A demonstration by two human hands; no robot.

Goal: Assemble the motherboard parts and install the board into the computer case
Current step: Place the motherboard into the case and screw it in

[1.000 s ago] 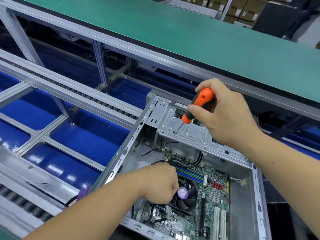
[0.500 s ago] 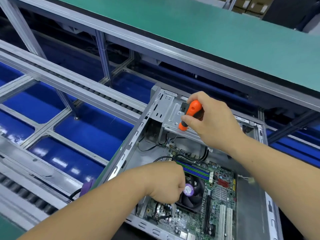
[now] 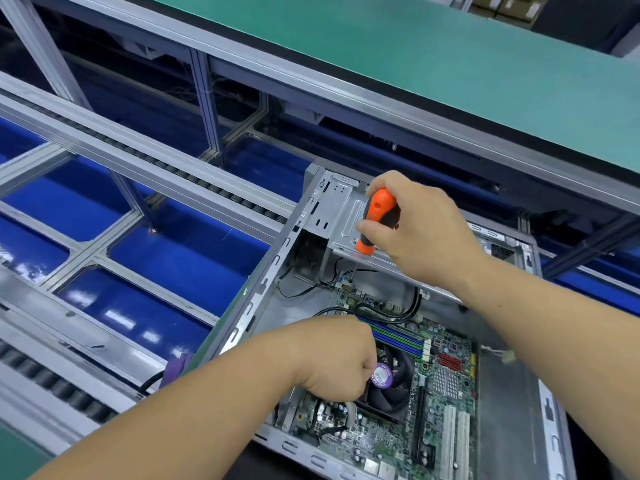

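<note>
Now upright where it leaned a second ago: orange-and-black-handled screwdriver (image 3: 377, 220), its thin shaft dropped past the front edge of the grey sheet-metal drive bracket (image 3: 341, 216), tip down at the far corner of the green motherboard (image 3: 446, 382). Right hand (image 3: 422, 230) curled round the handle from the right, thumb lying across its lower part, fingers over the top. Left hand (image 3: 337, 358) low in the open grey steel computer case (image 3: 263, 299), fist closed just left of the black cooler fan (image 3: 391, 386) with the round purple sticker (image 3: 381, 374); cannot tell what, if anything, the curled fingers hold. Motherboard flat on the case floor, blue and green memory slots (image 3: 398, 336) between the two hands, black cables (image 3: 391, 315) looping just beyond them. Bracket overhanging the board's far end, leaving only a narrow gap beside the shaft; case left wall close alongside the left wrist. Bare grey floor of the case open to the right of the board. Roller conveyor rail (image 3: 173, 168) and glossy blue panels (image 3: 180, 258) to the left, green mat-topped bench (image 3: 450, 71) behind.
</note>
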